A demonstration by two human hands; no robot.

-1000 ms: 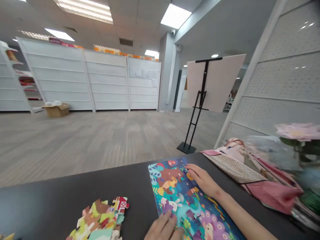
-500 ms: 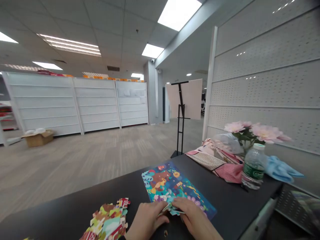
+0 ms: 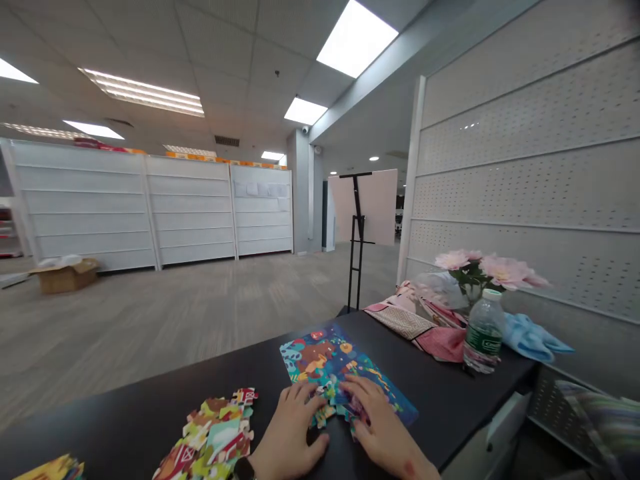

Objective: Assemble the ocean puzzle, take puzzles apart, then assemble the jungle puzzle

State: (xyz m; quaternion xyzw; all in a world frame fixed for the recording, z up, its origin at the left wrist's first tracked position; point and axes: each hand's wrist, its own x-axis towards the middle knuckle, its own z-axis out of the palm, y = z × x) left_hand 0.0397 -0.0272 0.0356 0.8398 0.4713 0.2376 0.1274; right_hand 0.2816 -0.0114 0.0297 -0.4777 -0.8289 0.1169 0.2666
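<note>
At the far left, a few more jigsaw pieces (image 3: 50,469) are lying on the black table (image 3: 115,417), cut off by the lower edge of the view. Just right of them, a loose heap of jigsaw pieces (image 3: 210,433) is sitting with its near end also cut off. The left hand (image 3: 290,427), a dark watch band (image 3: 244,469) barely showing at its wrist, is resting spread fingers on a cluster of joined pieces (image 3: 327,400) at the near edge of the colourful puzzle board (image 3: 320,360). The right hand (image 3: 383,427) is pressing in beside it, hiding part of the cluster. Neither hand is clenched, but whether either is pinching a piece cannot be told. Further right, a patterned cloth (image 3: 413,325) is lying behind the board, pink flowers (image 3: 480,267) are rising partly behind a water bottle (image 3: 484,333), and a crumpled blue cloth (image 3: 530,337) is lying on the table's far corner.
</note>
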